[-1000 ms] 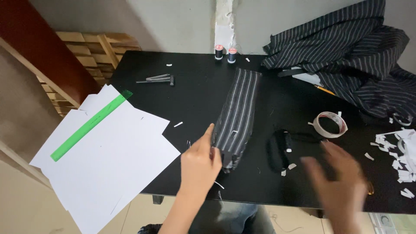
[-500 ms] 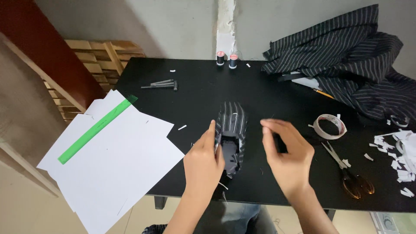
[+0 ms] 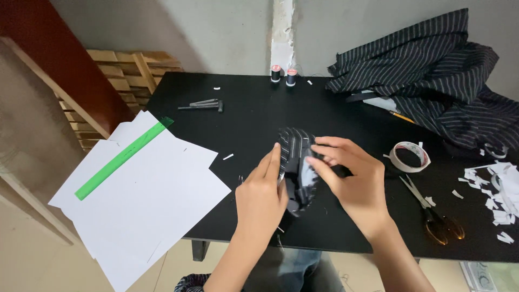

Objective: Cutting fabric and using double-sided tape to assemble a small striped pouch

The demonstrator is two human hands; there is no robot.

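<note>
Striped fabric piece [image 3: 296,167]: dark with pale pinstripes, folded over on itself near the middle of the black table [image 3: 254,116], its lower end close to the front edge. A second ago it lay flat as a long strip; half a second ago it was already doubled; now it is a shorter, thicker bundle.

Left hand [image 3: 260,197]: flat against the bundle's left side, fingers straight and together, pressing rather than closed around it.

Right hand [image 3: 351,178]: a second ago blurred and well off to the right; now over the bundle's right edge, fingertips curled and pinching the fold.

Right of the hands: roll of white tape [image 3: 409,156], then scissors [image 3: 432,211] with amber handles, then white paper scraps [image 3: 494,192] by the table's right end.

Far right corner: heap of matching striped cloth [image 3: 432,70].

Back edge: two small thread spools [image 3: 284,75], upright, just beside each other.

Back left: a dark metal tool [image 3: 203,104].

Left overhang: white paper sheets [image 3: 140,200] with a green ruler [image 3: 123,158] lying diagonally on them.
</note>
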